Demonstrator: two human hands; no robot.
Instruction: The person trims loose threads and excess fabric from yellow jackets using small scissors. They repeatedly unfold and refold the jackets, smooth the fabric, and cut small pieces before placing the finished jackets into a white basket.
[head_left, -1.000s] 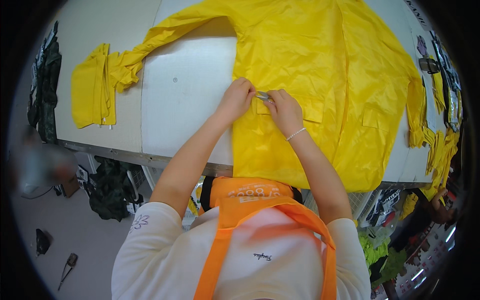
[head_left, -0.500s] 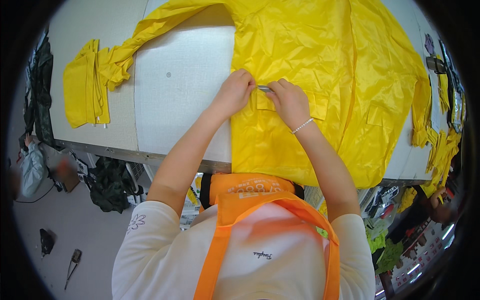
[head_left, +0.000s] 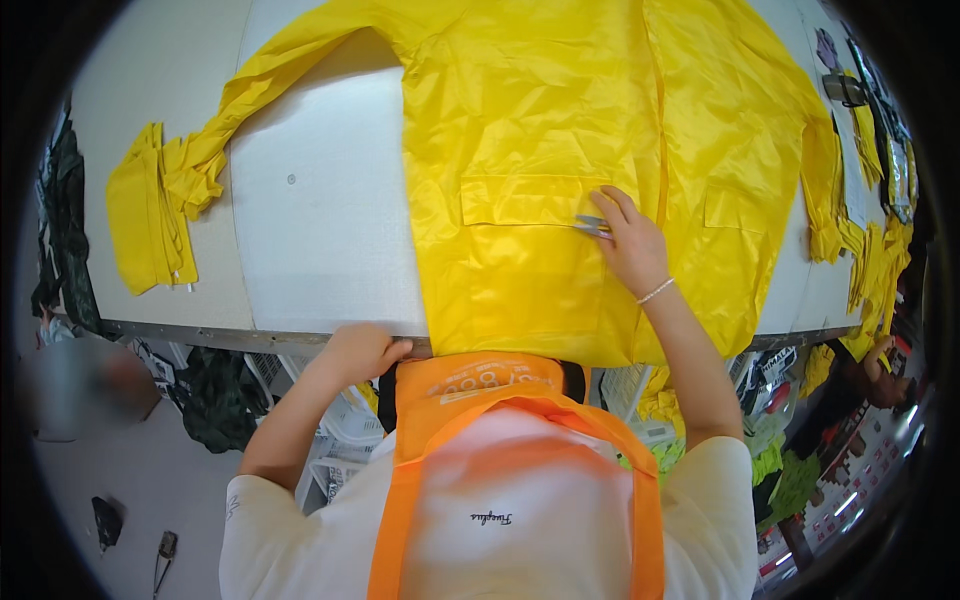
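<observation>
A yellow jacket (head_left: 520,110) lies spread on the table in front of me, with one sleeve stretched out to the left. My right hand (head_left: 632,240) holds small thread snips (head_left: 593,226) over the jacket, at the right end of the left pocket flap (head_left: 520,201). Two narrow blades point left from its fingers. My left hand (head_left: 362,352) rests at the table's near edge, left of the jacket's hem. Its thumb stands apart from the fingers, and nothing shows in it.
Folded yellow fabric (head_left: 140,220) lies at the table's left. More yellow pieces (head_left: 880,270) hang at the right edge, near a dark object (head_left: 845,90). Dark clothing (head_left: 68,220) hangs at the far left. White baskets (head_left: 350,415) stand below the table. Other people are partly visible at both sides.
My left hand has left the jacket and come down to the table edge. The right hand has shifted right and lower along the flap with the snips. The view has shifted too.
</observation>
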